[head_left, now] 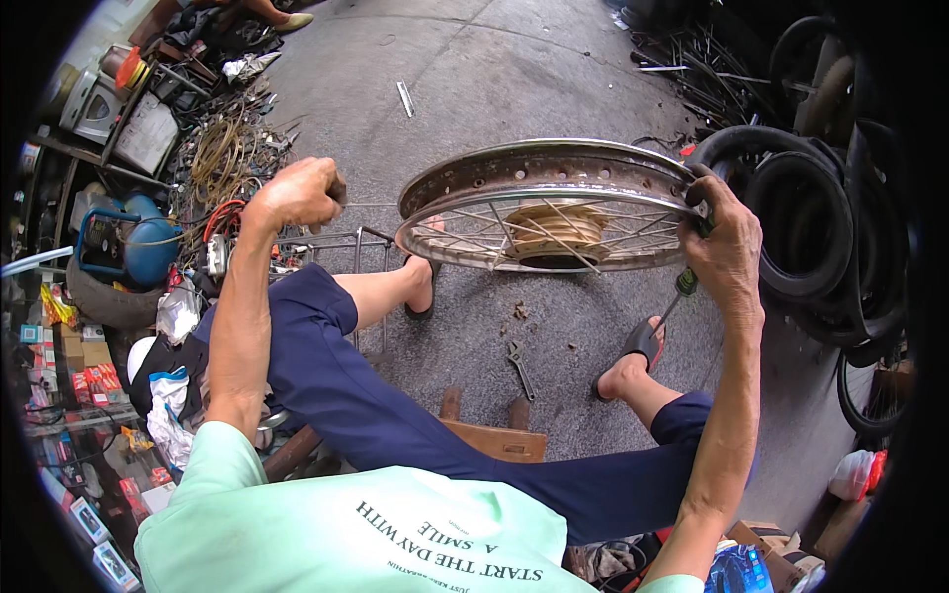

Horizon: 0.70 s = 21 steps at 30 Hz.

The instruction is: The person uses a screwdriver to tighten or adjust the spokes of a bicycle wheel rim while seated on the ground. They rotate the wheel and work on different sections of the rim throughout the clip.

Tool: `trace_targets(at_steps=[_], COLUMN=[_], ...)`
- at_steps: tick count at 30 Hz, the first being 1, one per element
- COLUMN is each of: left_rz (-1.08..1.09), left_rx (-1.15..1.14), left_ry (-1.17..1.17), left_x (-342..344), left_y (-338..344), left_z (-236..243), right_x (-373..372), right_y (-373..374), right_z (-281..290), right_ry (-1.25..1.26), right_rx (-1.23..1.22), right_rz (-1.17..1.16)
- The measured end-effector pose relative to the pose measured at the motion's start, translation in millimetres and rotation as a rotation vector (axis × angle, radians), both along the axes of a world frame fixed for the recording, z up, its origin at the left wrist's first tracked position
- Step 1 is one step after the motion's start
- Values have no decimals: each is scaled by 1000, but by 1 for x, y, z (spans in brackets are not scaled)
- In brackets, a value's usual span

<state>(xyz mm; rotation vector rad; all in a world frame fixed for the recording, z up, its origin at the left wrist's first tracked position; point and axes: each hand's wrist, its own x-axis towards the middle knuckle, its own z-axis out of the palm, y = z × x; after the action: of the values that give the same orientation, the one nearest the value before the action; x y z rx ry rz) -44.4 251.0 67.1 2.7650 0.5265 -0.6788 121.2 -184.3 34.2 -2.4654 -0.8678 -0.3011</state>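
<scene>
A rusty spoked wheel rim (539,170) with a tan hub (556,233) is held up tilted above the floor. My right hand (727,237) is closed around its right edge. A screwdriver (687,282) with a green and black handle is in that same hand, its shaft pointing down. Left of the rim, my left hand (301,193) is closed in a pinch. From its fingers a thin spoke (371,205) runs toward the rim's left side; where its far end sits is hidden. Several spokes still join hub and rim.
An adjustable wrench (520,372) lies on the floor near crumbs of dirt and a wooden stool (499,440). Black tyres (801,222) are stacked at right. Cables (222,158), a blue compressor (148,237) and boxed goods (94,385) crowd the left. A metal rack (371,237) stands between.
</scene>
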Motion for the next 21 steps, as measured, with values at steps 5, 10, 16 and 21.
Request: trace_targets(at_steps=[5,10,16,21], left_rz=[11,-192,-509,-489], left_rx=[307,215,-17,-543], left_ry=[-64,20,17,42], left_x=[-19,-32,-26,5], left_y=[-12,-43,-94,-119], left_z=[7,-8,-62,-4], right_x=[-3,-6,0,-1], right_y=[2,3,-3,-8], right_z=[5,7,-1,4], right_ry=[5,9,2,16], right_rx=[-71,-16,-34,-30], right_rz=[-13,-20,-16,-14])
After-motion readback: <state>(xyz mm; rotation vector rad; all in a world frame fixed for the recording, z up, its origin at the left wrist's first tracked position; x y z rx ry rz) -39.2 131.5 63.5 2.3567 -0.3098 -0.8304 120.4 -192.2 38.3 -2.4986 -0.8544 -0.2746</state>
